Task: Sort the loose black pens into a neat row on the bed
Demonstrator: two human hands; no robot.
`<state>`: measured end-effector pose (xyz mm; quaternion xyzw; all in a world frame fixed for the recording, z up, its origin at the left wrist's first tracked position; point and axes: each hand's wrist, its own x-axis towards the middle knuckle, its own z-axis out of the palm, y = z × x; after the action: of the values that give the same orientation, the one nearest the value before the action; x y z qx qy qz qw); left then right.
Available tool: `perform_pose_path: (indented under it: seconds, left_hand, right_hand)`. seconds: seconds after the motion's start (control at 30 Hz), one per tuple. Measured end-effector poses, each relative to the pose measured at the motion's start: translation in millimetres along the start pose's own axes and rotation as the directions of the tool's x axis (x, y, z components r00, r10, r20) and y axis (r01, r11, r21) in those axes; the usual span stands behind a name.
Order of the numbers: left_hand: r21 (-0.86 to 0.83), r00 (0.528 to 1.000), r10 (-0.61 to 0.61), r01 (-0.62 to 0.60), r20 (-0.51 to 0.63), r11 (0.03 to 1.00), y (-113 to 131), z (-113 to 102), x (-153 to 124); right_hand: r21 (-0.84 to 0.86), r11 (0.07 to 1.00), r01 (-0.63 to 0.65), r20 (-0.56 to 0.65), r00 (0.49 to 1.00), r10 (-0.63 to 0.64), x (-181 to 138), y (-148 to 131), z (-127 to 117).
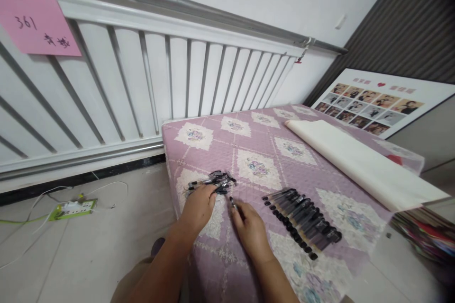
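My left hand (197, 208) rests on the purple patterned cloth (263, 151), its fingertips curled on a loose pile of black pens (215, 181). My right hand (250, 228) lies just to the right and pinches one black pen (232, 202), whose tip points toward the pile. Further right, a neat row of several black pens (302, 217) lies side by side on the cloth.
A cream paper roll (359, 163) lies across the far right of the cloth. Behind stands a white slatted radiator cover (149, 80) bearing a pink note (37, 26). A photo board (380, 102) leans at right. A power strip (73, 209) with cables is on the floor at left.
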<state>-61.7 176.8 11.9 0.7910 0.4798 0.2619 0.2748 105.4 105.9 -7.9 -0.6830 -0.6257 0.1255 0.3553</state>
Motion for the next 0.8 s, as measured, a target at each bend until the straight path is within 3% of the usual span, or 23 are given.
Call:
perform_pose_path:
  seconds: [0.13, 0.27, 0.33, 0.43, 0.6, 0.8]
  left_hand:
    - [0.001, 0.994, 0.044, -0.045, 0.1, 0.999, 6.6, 2.2, -3.8]
    - [0.036, 0.975, 0.094, -0.103, 0.201, 0.994, 16.8, 4.3, -8.3]
    - [0.048, 0.965, 0.113, -0.128, 0.236, 0.991, 21.1, 5.0, -9.4]
    - [0.028, 0.958, 0.135, -0.147, 0.253, 0.989, 24.5, 5.7, -9.0]
    - [0.014, 0.954, 0.146, -0.155, 0.261, 0.988, 24.8, 6.8, -7.6]
    - [-0.015, 0.947, 0.177, -0.179, 0.268, 0.984, 25.1, 7.3, -8.3]
  right_hand:
    - [0.385, 0.906, -0.177, -0.135, 0.96, 0.245, -6.7, 18.1, -4.8]
    - [0.716, 0.658, -0.235, -0.097, 0.899, 0.427, -5.3, 24.7, -7.1]
    - [0.803, 0.542, -0.246, -0.045, 0.883, 0.468, -4.1, 23.4, -7.9]
    - [0.857, 0.455, -0.241, -0.021, 0.867, 0.497, -3.4, 19.0, -8.7]
    - [0.848, 0.469, -0.246, -0.024, 0.867, 0.498, -4.1, 15.8, -8.8]
    - [0.668, 0.706, -0.236, -0.01, 0.945, 0.326, -7.3, 14.3, -7.1]
